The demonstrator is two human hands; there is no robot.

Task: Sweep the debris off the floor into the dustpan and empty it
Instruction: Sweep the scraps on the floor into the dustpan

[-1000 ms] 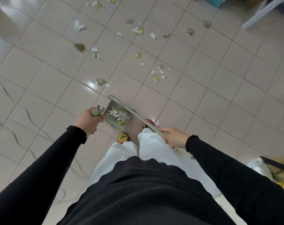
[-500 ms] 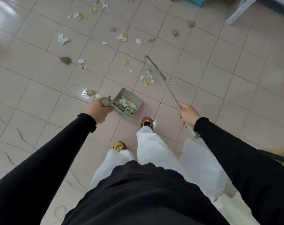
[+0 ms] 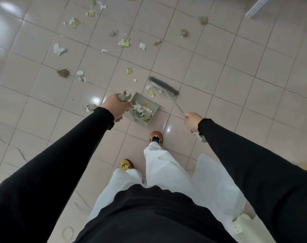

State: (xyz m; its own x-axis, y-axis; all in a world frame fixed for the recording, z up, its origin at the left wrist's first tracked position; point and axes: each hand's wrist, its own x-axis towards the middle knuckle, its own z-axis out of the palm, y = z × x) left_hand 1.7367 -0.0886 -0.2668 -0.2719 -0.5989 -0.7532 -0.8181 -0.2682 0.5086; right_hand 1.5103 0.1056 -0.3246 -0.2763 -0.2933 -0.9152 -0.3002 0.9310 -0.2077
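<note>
My left hand (image 3: 116,106) grips the handle of a grey-green dustpan (image 3: 154,106) that rests on the floor just ahead of my feet, with paper scraps inside it. My right hand (image 3: 192,121) holds the thin handle of a small broom (image 3: 164,85). The broom's dark bristle head, blurred by motion, lies on the tiles just beyond the pan's open edge. A few scraps (image 3: 150,92) lie between the bristles and the pan. Torn paper and leaf debris (image 3: 124,42) is scattered over the tiles farther ahead and to the left.
My two shoes (image 3: 156,136) stand right behind the dustpan on the pinkish tiled floor (image 3: 219,71). A white metal frame leg (image 3: 256,7) shows at the top right. Crumpled paper (image 3: 59,50) and a brown leaf (image 3: 63,73) lie at the left.
The broom swung from beside the dustpan out ahead, and its head has come down on the floor just past the pan's mouth. The dustpan stayed in my left hand, shifted slightly forward.
</note>
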